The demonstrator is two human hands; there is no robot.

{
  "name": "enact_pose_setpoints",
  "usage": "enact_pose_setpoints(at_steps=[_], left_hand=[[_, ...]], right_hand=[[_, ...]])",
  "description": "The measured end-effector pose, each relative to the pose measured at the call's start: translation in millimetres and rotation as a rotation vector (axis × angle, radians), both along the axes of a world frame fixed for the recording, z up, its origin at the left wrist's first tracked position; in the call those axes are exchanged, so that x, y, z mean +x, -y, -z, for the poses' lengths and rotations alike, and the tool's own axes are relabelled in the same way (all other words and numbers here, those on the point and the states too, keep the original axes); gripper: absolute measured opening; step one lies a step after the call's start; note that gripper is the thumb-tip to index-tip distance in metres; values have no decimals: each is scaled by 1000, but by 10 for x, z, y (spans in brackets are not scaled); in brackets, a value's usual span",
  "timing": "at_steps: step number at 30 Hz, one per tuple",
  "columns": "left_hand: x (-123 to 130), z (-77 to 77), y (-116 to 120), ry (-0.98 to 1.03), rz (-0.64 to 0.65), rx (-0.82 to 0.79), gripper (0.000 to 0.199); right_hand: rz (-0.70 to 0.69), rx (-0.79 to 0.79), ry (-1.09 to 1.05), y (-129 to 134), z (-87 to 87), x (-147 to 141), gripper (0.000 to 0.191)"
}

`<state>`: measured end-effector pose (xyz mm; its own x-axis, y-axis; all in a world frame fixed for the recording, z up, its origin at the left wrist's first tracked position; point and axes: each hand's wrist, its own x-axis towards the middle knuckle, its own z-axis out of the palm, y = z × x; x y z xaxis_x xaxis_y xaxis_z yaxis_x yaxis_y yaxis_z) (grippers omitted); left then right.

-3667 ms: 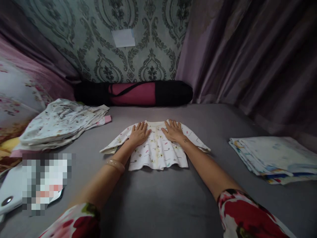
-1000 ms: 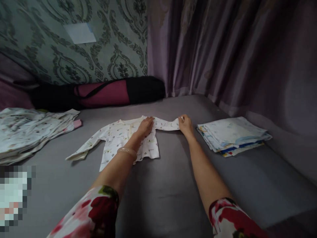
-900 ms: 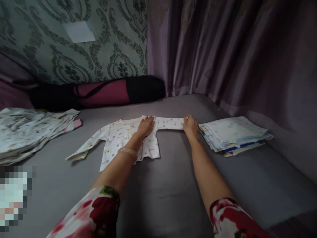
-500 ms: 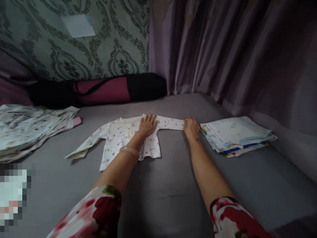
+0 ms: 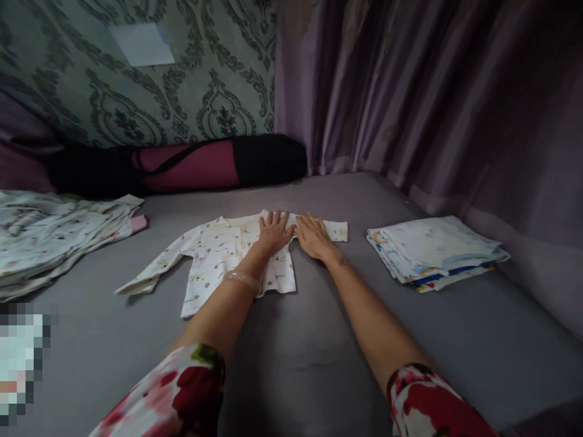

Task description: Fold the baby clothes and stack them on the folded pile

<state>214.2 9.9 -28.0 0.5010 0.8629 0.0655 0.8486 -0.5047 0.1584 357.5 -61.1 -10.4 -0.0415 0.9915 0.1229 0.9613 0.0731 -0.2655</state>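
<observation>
A small white long-sleeved baby shirt [image 5: 214, 249] with a scattered print lies spread on the grey bed sheet [image 5: 300, 358]. My left hand [image 5: 274, 232] rests flat on its upper right part near the shoulder, fingers spread. Beside it, my right hand [image 5: 313, 235] lies flat on the inner end of the right sleeve, its fingers stretched out and holding nothing. The cuff [image 5: 340, 231] of that sleeve shows beyond my right hand. The other sleeve [image 5: 159, 267] slants down to the left. Part of the shirt's front is hidden under my left forearm.
To the right sits a stack of folded cloths [image 5: 439, 249]. A pile of printed baby clothes [image 5: 54, 243] lies at the left. Along the wall stretches a long black and maroon bag [image 5: 195, 165]. Purple curtains [image 5: 387, 91] hang at the right. A blurred patch covers the lower left corner.
My right hand has let go of the sleeve's cuff end and moved left along the sleeve, now flat beside my left hand. The left hand has stayed nearly in place.
</observation>
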Motion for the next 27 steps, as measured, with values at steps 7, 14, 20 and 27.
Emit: enact_pose_setpoints(at_steps=[7,14,20,27], left_hand=[[-8,-16,33,-40,3,28,60],[9,16,5,-21,-19,13,61],[6,8,-8,-22,-9,-9,61],[-179,-133,18,-3,61,-203,63]], right_hand=[[-24,-137,-14,3,76,-65,60],[184,-227,27,101,-14,154,58],[349,-219,65,166,2,347,56],[378,-204,82,166,30,417,56]])
